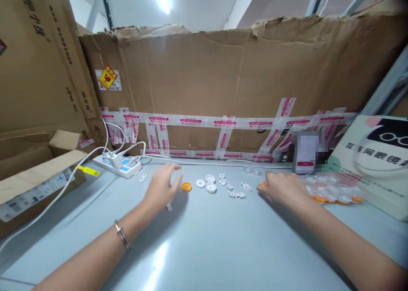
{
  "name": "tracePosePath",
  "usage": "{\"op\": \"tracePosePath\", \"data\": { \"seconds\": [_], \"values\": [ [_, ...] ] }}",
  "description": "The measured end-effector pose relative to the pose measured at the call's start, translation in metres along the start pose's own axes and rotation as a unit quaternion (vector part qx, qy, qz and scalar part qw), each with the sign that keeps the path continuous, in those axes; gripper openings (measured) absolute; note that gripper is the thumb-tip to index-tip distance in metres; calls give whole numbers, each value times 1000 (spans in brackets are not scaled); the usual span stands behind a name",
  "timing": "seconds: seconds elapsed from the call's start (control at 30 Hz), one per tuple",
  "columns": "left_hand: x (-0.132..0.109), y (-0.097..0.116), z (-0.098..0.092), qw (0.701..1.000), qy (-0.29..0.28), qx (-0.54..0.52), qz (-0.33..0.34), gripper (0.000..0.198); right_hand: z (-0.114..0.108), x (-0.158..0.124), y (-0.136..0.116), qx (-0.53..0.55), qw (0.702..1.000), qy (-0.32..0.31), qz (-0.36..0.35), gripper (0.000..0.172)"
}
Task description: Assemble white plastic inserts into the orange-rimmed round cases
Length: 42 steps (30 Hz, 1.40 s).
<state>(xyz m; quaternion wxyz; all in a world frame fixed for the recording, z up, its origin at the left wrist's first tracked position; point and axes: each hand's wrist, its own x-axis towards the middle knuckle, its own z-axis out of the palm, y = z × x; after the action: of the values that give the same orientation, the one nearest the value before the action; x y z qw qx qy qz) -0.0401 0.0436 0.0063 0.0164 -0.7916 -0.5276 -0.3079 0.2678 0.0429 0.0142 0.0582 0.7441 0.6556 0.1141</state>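
My left hand point(162, 185) hovers over the table with thumb and fingers apart, holding nothing that I can see. Just below it lies a small white piece point(169, 206), partly hidden. To its right is a flat orange ring point(186, 187), and beyond that sit three round white caps point(211, 187). Several small white perforated plastic parts point(246, 187) lie between the hands. My right hand point(282, 186) is closed, knuckles up, at the right of these parts. A bit of an orange piece point(263, 184) shows at its fingertips; the rest is covered.
Clear-and-orange round pieces point(331, 191) are clustered right, near a phone point(305, 155) and a printed board point(376, 167). Transparent pieces point(251, 169) lie at the back. A power strip point(121, 164) with cables and an open carton point(41, 176) stand left. Cardboard point(197, 78) walls the back.
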Motion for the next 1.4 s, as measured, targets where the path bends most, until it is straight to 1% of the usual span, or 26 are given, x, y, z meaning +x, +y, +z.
{"op": "tracePosePath", "data": {
  "seconds": [0.03,0.13,0.2,0.27,0.33,0.47,0.53,0.63,0.73,0.8,0.9,0.97,1.03,1.1,1.17,1.23,1.27,1.3,1.33,1.37,1.4],
  "values": [
    [8,-18,-4,996,-13,70,-44,19,1,1,0,-1,1000,-3,-1,33],
    [22,-67,-16,985,-38,133,-102,18,4,3,1,2,1000,-15,1,34],
    [25,-89,-21,973,-66,171,-142,18,5,4,3,6,1000,-28,5,34],
    [23,-102,-22,960,-95,200,-173,21,7,6,6,11,999,-39,7,35],
    [22,-107,-20,949,-127,217,-192,23,9,7,9,19,999,-46,8,35],
    [22,-106,-14,931,-187,231,-211,19,13,11,12,40,998,-53,7,36],
    [23,-106,-14,925,-210,234,-214,23,15,12,13,53,997,-56,7,34],
    [23,-107,-17,918,-234,236,-216,29,16,13,15,77,995,-55,11,30],
    [23,-106,-19,913,-245,241,-219,29,16,14,17,107,993,-50,16,27],
    [23,-103,-21,911,-247,246,-218,28,13,14,19,135,990,-47,16,27],
    [22,-98,-24,913,-237,255,-211,18,6,14,20,196,979,-54,-3,28],
    [21,-94,-26,916,-226,260,-204,14,0,12,18,263,962,-67,-30,29],
    [20,-89,-29,920,-213,263,-199,15,-4,8,15,366,925,-76,-64,32],
    [19,-80,-31,925,-195,264,-194,15,-8,3,8,481,868,-82,-93,33],
    [18,-63,-29,934,-169,259,-180,20,-11,-3,0,562,816,-91,-102,32],
    [14,-39,-22,951,-139,236,-145,24,-13,-9,-12,610,779,-111,-96,32],
    [11,-24,-17,964,-128,204,-114,24,-13,-12,-18,627,764,-121,-94,32],
    [8,-8,-11,987,-107,102,-57,24,-13,-16,-24,639,751,-133,-96,31],
    [3,8,-4,995,-103,4,-8,24,-12,-19,-30,649,741,-144,-98,31],
    [-2,23,2,990,-114,-74,39,25,-11,-22,-37,657,731,-154,-100,31],
    [-7,37,8,981,-121,-133,68,27,-10,-25,-43,663,723,-164,-105,31]
  ]
}}
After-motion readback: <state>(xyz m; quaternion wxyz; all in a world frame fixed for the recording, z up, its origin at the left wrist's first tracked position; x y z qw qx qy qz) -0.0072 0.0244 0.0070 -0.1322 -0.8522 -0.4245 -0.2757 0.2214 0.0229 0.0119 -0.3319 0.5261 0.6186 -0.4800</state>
